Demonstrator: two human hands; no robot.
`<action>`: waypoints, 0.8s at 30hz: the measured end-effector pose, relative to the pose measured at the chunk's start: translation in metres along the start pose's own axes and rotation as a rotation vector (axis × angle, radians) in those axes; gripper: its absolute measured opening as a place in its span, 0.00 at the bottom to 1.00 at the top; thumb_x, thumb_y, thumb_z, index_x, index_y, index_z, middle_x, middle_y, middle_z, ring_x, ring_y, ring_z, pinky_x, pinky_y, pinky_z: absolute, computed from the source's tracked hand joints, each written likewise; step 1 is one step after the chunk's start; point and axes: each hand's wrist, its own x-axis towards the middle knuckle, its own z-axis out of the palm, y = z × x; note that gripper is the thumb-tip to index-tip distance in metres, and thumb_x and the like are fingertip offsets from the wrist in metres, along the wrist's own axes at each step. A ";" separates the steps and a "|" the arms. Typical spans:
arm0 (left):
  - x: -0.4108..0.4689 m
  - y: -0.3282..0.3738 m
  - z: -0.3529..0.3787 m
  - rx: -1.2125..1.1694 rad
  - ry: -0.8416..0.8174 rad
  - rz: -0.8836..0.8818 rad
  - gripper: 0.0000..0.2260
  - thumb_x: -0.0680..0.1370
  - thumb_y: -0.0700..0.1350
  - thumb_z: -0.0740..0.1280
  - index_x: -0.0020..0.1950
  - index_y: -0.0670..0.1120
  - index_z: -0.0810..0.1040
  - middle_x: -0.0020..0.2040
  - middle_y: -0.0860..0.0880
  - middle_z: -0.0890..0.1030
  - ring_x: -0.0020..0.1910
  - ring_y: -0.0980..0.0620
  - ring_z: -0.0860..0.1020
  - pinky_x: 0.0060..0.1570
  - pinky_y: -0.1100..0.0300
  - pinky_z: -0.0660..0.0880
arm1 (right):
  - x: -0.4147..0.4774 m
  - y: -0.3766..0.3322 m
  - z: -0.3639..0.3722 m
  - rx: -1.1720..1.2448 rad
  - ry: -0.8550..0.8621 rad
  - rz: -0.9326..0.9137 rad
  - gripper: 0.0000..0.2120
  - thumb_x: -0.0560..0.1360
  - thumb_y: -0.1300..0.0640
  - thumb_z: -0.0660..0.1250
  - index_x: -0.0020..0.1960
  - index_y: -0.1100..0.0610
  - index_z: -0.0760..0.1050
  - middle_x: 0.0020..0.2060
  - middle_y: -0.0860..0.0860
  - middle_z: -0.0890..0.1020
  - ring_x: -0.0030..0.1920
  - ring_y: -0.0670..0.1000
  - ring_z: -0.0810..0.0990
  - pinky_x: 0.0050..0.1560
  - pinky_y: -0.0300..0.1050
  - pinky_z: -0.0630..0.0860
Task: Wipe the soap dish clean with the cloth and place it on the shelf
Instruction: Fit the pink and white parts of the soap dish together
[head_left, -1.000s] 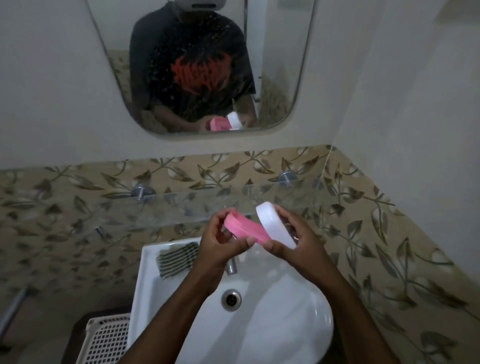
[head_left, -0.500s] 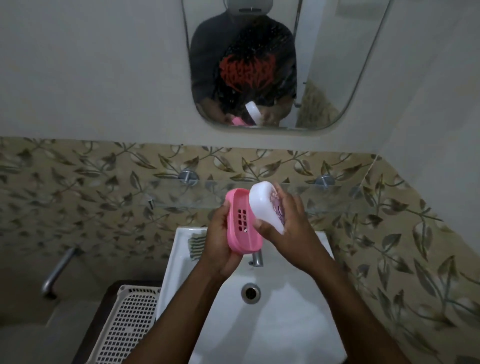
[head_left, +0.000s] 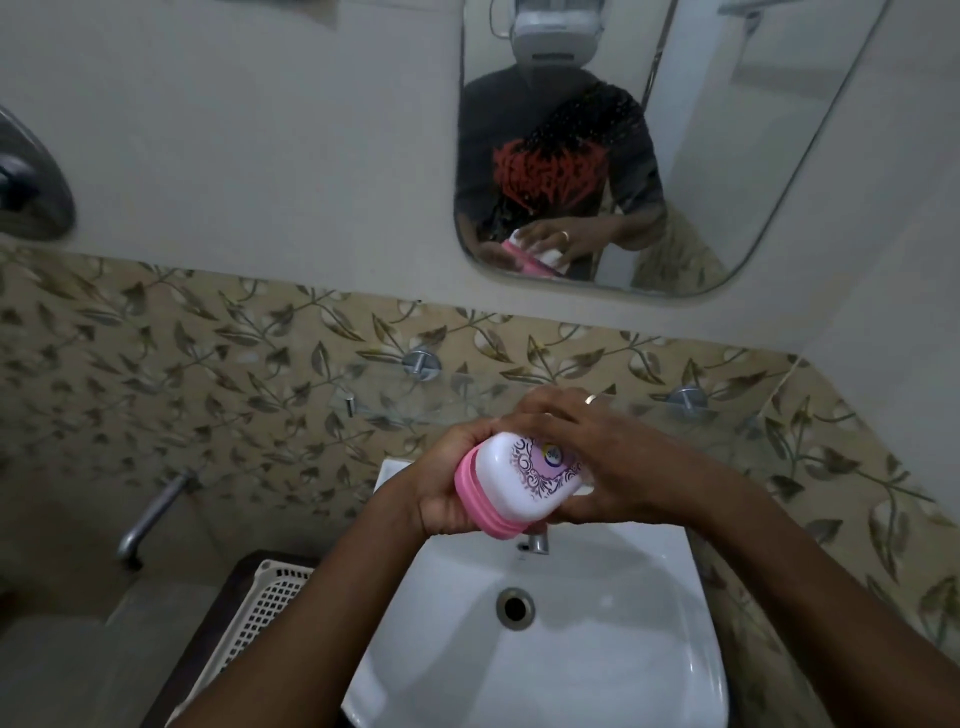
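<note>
The soap dish (head_left: 511, 486) has a pink base and a white patterned lid, and the lid sits on the base. I hold it tilted above the back of the white basin (head_left: 571, 649). My left hand (head_left: 441, 483) cups the pink base from the left. My right hand (head_left: 613, 457) grips the lid from the right, a ring on one finger. Just behind my hands, a glass shelf (head_left: 395, 402) runs along the leaf-patterned tiles on two metal brackets. The cloth is hidden behind my hands and arms.
A tap (head_left: 537, 543) sticks out below the dish, with the drain (head_left: 514, 605) further down. A white plastic basket (head_left: 260, 608) stands left of the basin. A wall pipe (head_left: 150, 514) is at lower left. The mirror (head_left: 649, 156) hangs above.
The white lid, held apart from the pink base before, now sits closed on it. The view has shifted left and the striped cloth on the basin's corner is no longer visible.
</note>
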 end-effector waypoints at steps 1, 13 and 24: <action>0.000 0.000 0.000 0.007 0.014 -0.008 0.22 0.74 0.50 0.67 0.60 0.36 0.79 0.56 0.36 0.81 0.47 0.37 0.83 0.42 0.44 0.81 | 0.001 -0.002 0.000 0.002 -0.007 -0.015 0.38 0.68 0.45 0.74 0.73 0.43 0.61 0.69 0.43 0.66 0.71 0.46 0.64 0.64 0.48 0.73; -0.005 -0.007 0.007 0.057 0.019 0.032 0.24 0.68 0.51 0.74 0.60 0.40 0.81 0.58 0.38 0.80 0.51 0.39 0.80 0.45 0.45 0.80 | -0.002 -0.006 0.005 -0.078 0.012 -0.060 0.37 0.70 0.49 0.75 0.73 0.42 0.61 0.70 0.46 0.67 0.71 0.50 0.67 0.56 0.49 0.78; 0.001 -0.007 0.007 0.043 0.058 0.030 0.20 0.77 0.50 0.64 0.65 0.40 0.75 0.58 0.36 0.79 0.50 0.38 0.80 0.43 0.46 0.81 | -0.010 -0.003 0.006 -0.113 0.037 -0.074 0.35 0.70 0.46 0.73 0.73 0.42 0.61 0.68 0.47 0.68 0.67 0.51 0.69 0.54 0.50 0.78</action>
